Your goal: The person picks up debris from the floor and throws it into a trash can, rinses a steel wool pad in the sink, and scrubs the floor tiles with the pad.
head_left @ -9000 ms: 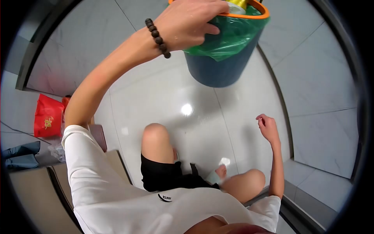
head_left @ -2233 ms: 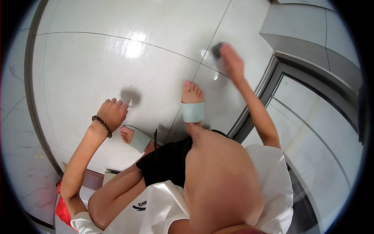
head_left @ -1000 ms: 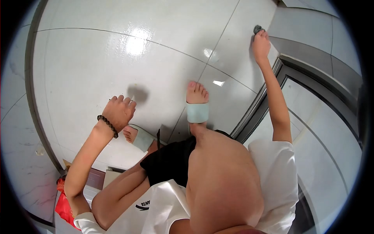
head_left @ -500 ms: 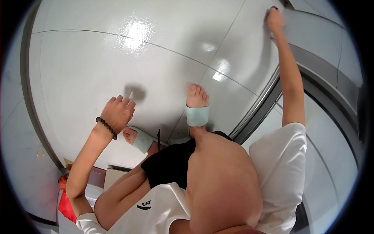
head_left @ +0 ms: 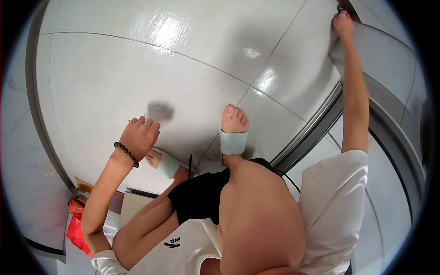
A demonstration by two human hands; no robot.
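Observation:
My left hand (head_left: 140, 135), with a dark beaded bracelet (head_left: 127, 154) at its wrist, hovers over the glossy pale tiled floor (head_left: 101, 78). Its fingers are curled downward, so whatever they hold, if anything, is hidden. At the far upper right, my right hand (head_left: 343, 25) is closed on a small dark scouring pad (head_left: 340, 8). The pad is at the floor's corner, beside the foot of the tiled wall (head_left: 389, 52), and only a bit of it shows past the fingers.
My feet in pale green slippers (head_left: 233, 142) are on the floor. A metal door track (head_left: 311, 133) runs along the right. On the lower left are a red bag (head_left: 78, 234) and a beige box (head_left: 133, 206). Marbled wall tiles (head_left: 32, 174) stand at the left.
The green-lined bucket seen earliest is out of view. My right hand has moved the scouring pad across the floor to the upper-right corner. The white tip by my left hand no longer shows.

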